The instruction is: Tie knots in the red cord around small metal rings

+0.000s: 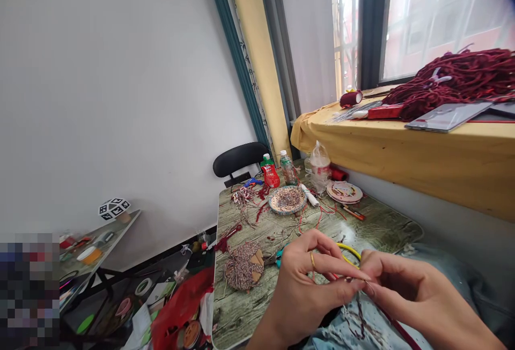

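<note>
My left hand (317,277), with a gold ring on one finger, pinches a thin dark cord (359,312) between thumb and fingertips. My right hand (406,285) meets it fingertip to fingertip and pinches the same cord. Behind the fingers curves a yellow ring-shaped band (349,250). Dark strands hang below the hands over light blue cloth (341,334), and a dark red cord (402,334) runs down beneath my right hand. Left of my left hand, a card wound with speckled cord (243,265) lies on the wood-patterned table (237,315), near a teal-handled tool (279,256).
Farther back stand a round tray of small pieces (287,200), a red pouch (269,173), a bottle (287,170) and a plastic bag (319,170). Dark red cords (454,82) heap on the yellow-covered sill (402,149). A low shelf (108,240) is at left.
</note>
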Demonstrator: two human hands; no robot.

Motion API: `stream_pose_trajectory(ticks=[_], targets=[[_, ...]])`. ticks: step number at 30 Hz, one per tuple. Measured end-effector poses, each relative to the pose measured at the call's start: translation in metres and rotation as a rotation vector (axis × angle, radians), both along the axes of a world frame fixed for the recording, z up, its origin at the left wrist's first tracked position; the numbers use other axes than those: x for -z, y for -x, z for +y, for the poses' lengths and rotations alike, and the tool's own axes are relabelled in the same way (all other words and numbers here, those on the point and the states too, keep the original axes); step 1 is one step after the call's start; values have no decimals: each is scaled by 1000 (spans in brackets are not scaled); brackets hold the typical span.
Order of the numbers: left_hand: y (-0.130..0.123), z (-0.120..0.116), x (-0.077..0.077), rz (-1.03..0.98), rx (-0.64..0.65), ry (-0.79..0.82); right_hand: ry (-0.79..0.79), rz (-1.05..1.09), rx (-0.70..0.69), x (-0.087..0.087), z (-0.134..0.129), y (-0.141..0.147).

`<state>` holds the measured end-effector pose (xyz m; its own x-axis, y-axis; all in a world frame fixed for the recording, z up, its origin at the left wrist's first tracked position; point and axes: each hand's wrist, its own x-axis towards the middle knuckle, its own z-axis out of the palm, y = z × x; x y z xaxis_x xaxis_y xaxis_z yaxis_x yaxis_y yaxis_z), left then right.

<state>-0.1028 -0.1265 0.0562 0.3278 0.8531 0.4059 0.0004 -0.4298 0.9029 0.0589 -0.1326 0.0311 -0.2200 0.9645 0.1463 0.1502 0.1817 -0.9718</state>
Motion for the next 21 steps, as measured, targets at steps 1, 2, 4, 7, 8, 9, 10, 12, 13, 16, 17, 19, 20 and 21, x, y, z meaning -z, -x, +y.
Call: stream_pose_trajectory(ticks=[1, 2, 4, 7, 8, 9, 10, 12, 13, 16, 17, 19, 20, 21], targets=[[-1, 0, 0, 6, -4, 16, -67, -23, 34, -1, 0, 1], [-1, -1, 0, 11, -12, 30, -143, -45, 74, -2, 0, 1], [-2, -1, 0, 9, -29, 57, -256, -57, 128, -4, 0, 2], [-1, -1, 0, -14, -56, 93, -167, 57, 50, -6, -1, 2], [0, -1, 0, -17, -66, 110, -87, 110, -2, -6, 0, 3], [1, 0, 1, -20, -77, 127, -8, 160, -45, -6, 0, 3], [2, 0, 1, -30, -82, 147, 55, 207, -84, -5, 1, 4], [3, 2, 3, -81, -67, 204, 134, 309, -138, -4, 4, 6], [3, 2, 5, -120, -50, 238, 161, 364, -152, -3, 5, 7], [3, 4, 8, -226, -11, 339, 223, 461, -195, -1, 9, 10], [3, 4, 9, -248, -4, 373, 230, 463, -216, 0, 10, 10], [3, 4, 9, -282, 10, 434, 218, 438, -263, 0, 10, 8], [3, 4, 9, -294, 14, 458, 210, 415, -293, -1, 10, 7], [3, 4, 9, -303, 18, 475, 207, 375, -328, -1, 10, 5]])
